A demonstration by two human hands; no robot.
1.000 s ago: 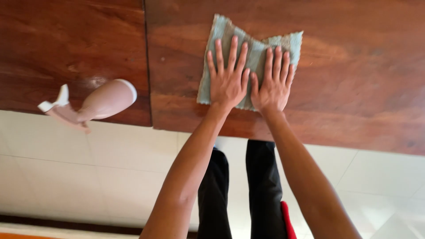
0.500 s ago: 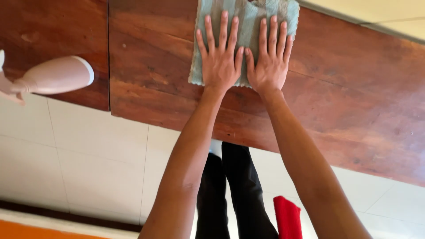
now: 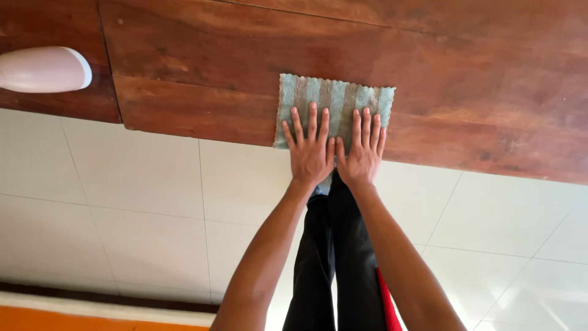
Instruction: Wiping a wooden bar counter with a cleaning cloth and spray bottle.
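Both hands flat on a grey-green striped cloth (image 3: 334, 104) at the near edge of a dark reddish wooden tabletop (image 3: 465, 79). Left hand (image 3: 310, 150) palm down, fingers spread and straight, pressing the cloth's lower left part; right hand (image 3: 362, 150) palm down just beside it, fingers straight and close together, on the lower right part. Thumbs nearly touching. Neither grip is closed around anything: open palms, no pinch, cloth only pressed under them. Heels of both hands sit at or just over the tabletop edge. Cloth lies flat, roughly rectangular, wavy top edge, its far half uncovered beyond the fingertips; its lower edge reaches the table rim.

Pale pink-white spray bottle (image 3: 44, 68) lies on its side on the tabletop, far left, well apart from the cloth, partly cut off by the frame. Seam between two boards runs between bottle and cloth. Below: white tiled floor (image 3: 141, 202), black trousers (image 3: 334, 257), a red strip beside them near the bottom edge.
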